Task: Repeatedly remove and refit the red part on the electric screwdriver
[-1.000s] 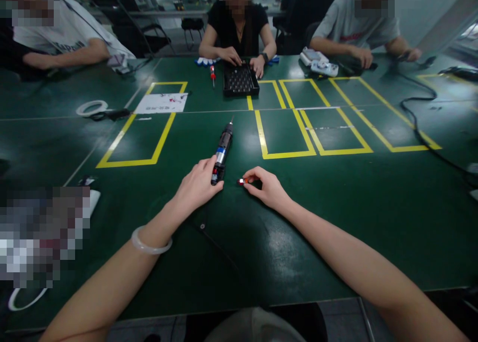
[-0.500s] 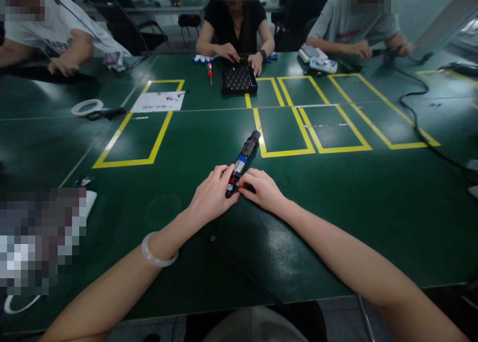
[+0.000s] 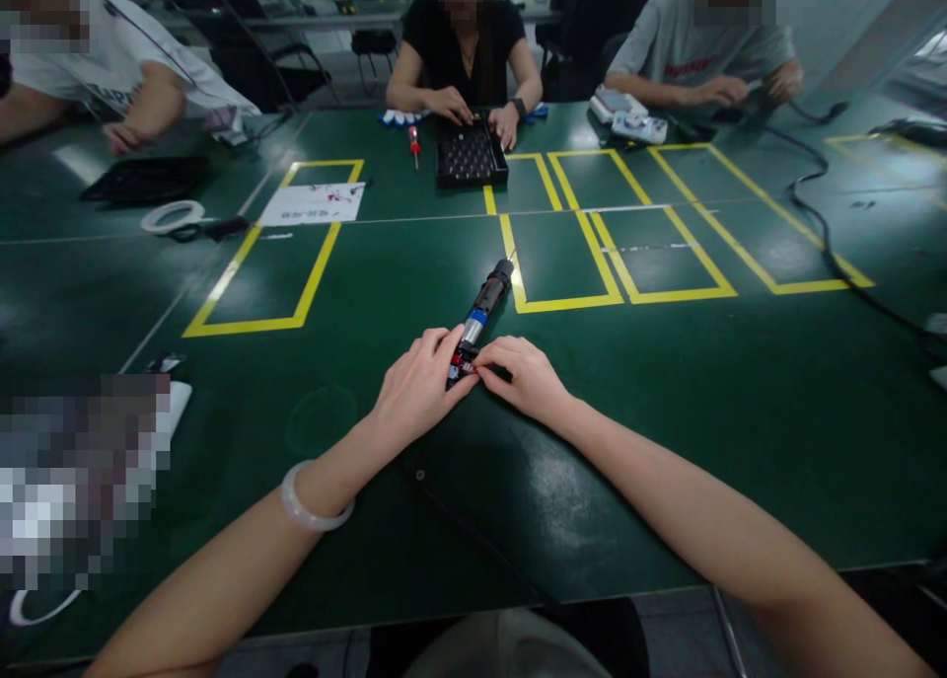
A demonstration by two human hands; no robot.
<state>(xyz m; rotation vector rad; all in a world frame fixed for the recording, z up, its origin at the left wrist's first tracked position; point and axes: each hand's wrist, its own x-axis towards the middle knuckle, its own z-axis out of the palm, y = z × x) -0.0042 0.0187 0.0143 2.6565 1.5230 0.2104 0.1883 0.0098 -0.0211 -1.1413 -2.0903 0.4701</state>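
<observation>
An electric screwdriver [image 3: 484, 301] with its internals exposed lies slantwise on the green table, bit pointing away from me. Its body shows a black front, a blue band, a silver motor part and red pieces near the rear. My left hand [image 3: 415, 382] is closed around the rear end from the left, thumb and fingers on either side. My right hand [image 3: 524, 377] pinches at the red and black rear parts from the right. Whatever small piece lies between the right fingertips is too small to make out. A pale bangle [image 3: 315, 500] circles my left wrist.
Yellow tape [image 3: 569, 305] marks rectangles on the table. A paper sheet [image 3: 311, 204], a white tape ring [image 3: 172, 216] and a black tray [image 3: 472, 155] lie farther off. A red screwdriver [image 3: 414, 145] is beside the tray. Three people sit opposite. A black cable [image 3: 821, 234] runs along the right.
My right fingertips have shifted slightly at the screwdriver's rear. The person at left has moved a hand away from a black flat item. The person at right has moved both hands.
</observation>
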